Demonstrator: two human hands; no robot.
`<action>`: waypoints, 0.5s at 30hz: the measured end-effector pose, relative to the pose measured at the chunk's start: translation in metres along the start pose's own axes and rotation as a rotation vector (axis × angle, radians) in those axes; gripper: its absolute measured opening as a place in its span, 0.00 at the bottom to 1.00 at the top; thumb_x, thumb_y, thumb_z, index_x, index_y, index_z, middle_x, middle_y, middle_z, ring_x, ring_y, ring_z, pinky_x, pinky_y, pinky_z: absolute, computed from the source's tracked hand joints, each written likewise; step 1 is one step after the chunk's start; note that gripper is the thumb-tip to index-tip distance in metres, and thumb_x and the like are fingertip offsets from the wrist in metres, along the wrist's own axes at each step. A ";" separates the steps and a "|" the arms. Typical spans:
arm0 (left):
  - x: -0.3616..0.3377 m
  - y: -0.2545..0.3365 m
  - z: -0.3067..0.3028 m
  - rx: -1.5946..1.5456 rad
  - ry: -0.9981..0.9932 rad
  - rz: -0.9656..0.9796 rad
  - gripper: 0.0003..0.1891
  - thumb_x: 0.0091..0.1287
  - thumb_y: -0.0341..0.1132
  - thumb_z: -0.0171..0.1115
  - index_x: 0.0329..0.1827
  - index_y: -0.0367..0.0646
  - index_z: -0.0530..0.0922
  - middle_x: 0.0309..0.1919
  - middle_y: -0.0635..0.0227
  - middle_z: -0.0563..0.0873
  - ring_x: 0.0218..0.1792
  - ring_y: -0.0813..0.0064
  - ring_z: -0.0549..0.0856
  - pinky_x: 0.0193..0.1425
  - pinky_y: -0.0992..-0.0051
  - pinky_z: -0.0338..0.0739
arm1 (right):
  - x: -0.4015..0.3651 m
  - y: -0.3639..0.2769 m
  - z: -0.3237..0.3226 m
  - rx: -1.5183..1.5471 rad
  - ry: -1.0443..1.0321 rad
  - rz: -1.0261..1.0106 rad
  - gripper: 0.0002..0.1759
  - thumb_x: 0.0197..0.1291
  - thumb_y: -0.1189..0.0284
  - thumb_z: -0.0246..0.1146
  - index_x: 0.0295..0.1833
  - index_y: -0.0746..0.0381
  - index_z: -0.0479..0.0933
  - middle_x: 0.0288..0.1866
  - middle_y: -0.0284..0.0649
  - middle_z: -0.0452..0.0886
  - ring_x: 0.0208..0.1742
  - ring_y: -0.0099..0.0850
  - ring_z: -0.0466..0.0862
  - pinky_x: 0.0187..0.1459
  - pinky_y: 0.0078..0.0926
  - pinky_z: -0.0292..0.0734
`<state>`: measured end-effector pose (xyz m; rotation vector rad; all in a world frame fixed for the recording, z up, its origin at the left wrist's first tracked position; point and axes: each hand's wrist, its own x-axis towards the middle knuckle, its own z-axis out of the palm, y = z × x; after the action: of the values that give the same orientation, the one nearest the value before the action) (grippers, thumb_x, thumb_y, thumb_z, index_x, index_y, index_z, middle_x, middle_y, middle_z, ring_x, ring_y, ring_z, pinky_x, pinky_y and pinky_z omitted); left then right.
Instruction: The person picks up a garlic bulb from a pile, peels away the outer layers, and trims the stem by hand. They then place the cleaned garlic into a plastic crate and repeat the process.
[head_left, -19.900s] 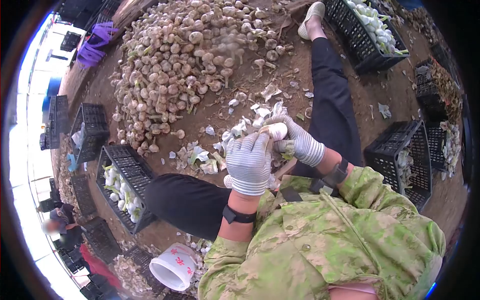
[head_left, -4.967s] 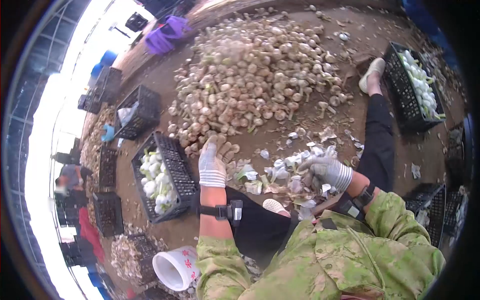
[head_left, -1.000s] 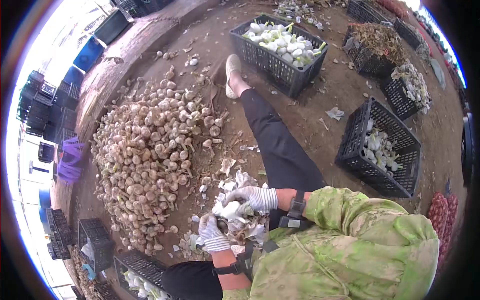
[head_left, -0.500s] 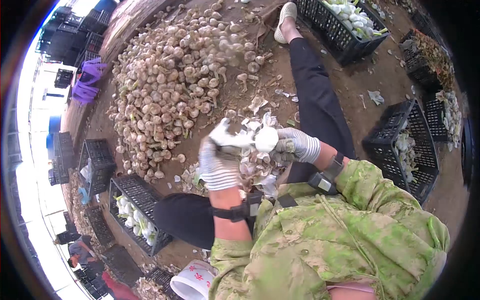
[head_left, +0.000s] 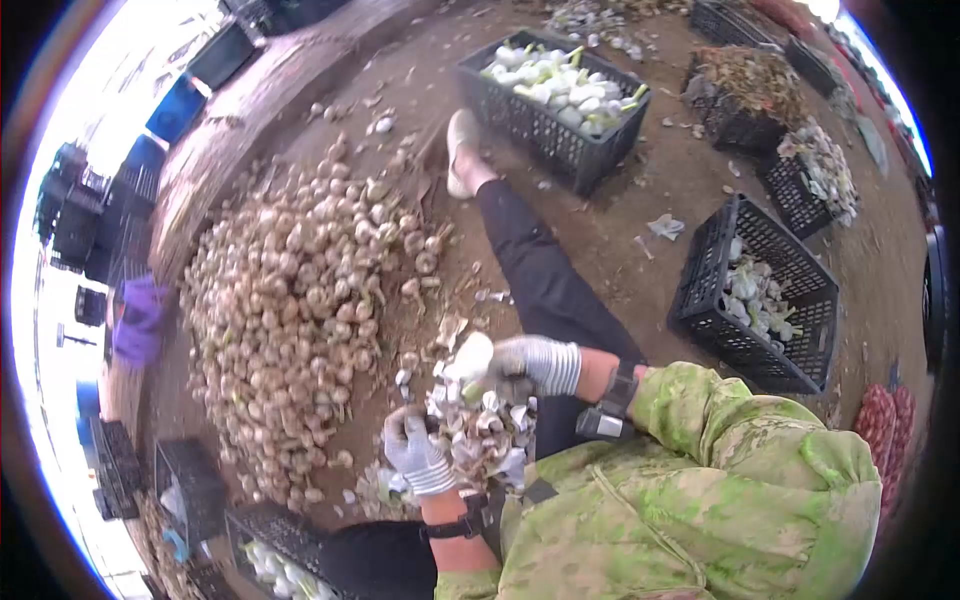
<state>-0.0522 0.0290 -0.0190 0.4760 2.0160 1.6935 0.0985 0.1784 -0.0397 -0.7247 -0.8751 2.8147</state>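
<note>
My right hand (head_left: pixel 538 366), in a striped knit glove, grips a peeled white garlic bulb (head_left: pixel 471 357) at its fingertips. Apart from it and lower left, my left hand (head_left: pixel 415 452) is gloved too, its fingers curled in; whatever they may hold is hidden. Below and between both hands lies a heap of garlic skins (head_left: pixel 482 432). Just left of my hands spreads a large pile of unpeeled garlic bulbs (head_left: pixel 290 330).
A black crate (head_left: pixel 560 135) of white bulbs stands beyond my outstretched foot. Another crate (head_left: pixel 755 295) at right holds garlic; a third crate (head_left: pixel 280 535) stands lower left. Crates of dry scraps (head_left: pixel 750 85) and red net bags (head_left: pixel 882 425) are farther right.
My hands have moved apart: the left has drawn back from the bulb, while the right still holds it. The view has turned, bringing the right-hand crates and net bags further in.
</note>
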 end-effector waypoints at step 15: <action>0.090 -0.137 -0.031 0.308 -0.193 -0.129 0.10 0.61 0.28 0.59 0.44 0.35 0.77 0.36 0.68 0.81 0.36 0.82 0.78 0.42 0.82 0.74 | 0.079 -0.018 0.008 0.055 0.017 -0.103 0.22 0.60 0.63 0.57 0.54 0.67 0.68 0.35 0.43 0.80 0.23 0.27 0.79 0.24 0.27 0.78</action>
<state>-0.1398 0.0267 -0.1610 0.5742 2.1203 1.2166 0.0245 0.2073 -0.0561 -0.6748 -0.8043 2.7265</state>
